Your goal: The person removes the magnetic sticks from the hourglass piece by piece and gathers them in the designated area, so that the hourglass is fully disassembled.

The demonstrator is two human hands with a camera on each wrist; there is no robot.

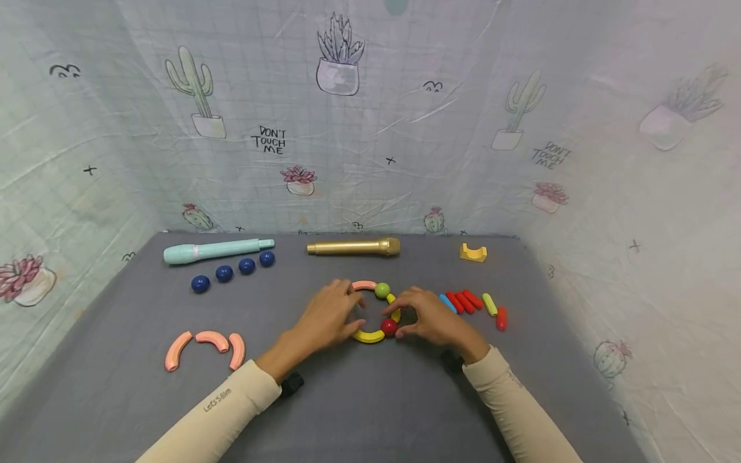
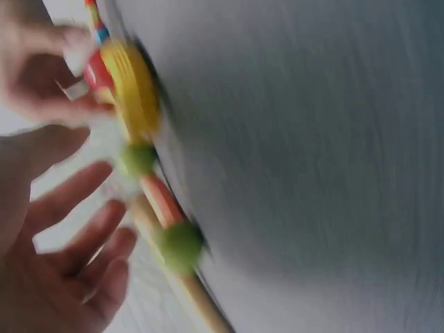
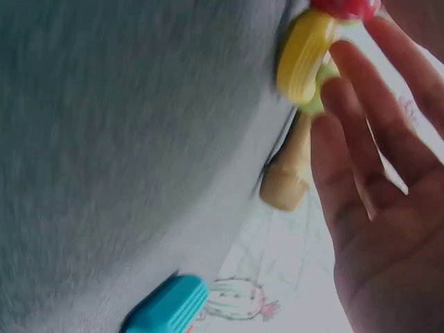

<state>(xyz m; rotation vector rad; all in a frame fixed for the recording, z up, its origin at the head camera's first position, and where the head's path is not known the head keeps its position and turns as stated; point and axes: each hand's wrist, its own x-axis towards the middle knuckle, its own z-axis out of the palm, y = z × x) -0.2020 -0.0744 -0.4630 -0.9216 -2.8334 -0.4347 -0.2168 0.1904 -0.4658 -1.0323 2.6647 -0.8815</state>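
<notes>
A ring of toy pieces lies on the grey table between the hands. A red ball (image 1: 389, 327), a curved yellow piece (image 1: 369, 336), another yellow piece (image 1: 396, 314), a green ball (image 1: 382, 290) and a curved pink piece (image 1: 364, 285) make it up. The left wrist view shows a second green ball (image 2: 180, 248). My left hand (image 1: 328, 315) is at the ring's left side, fingers spread and relaxed, hiding part of it. On the right, my right hand (image 1: 434, 316) has its thumb beside the red ball and its forefinger over the yellow piece; contact is unclear.
Behind lie a mint microphone-shaped piece (image 1: 217, 250), a gold one (image 1: 353, 247) and a yellow notched block (image 1: 473, 253). Several blue balls (image 1: 224, 273) and pink arcs (image 1: 212, 340) lie left. Red sticks (image 1: 464, 302), a blue stick (image 1: 448, 303) and a yellow-green stick (image 1: 489, 304) lie right.
</notes>
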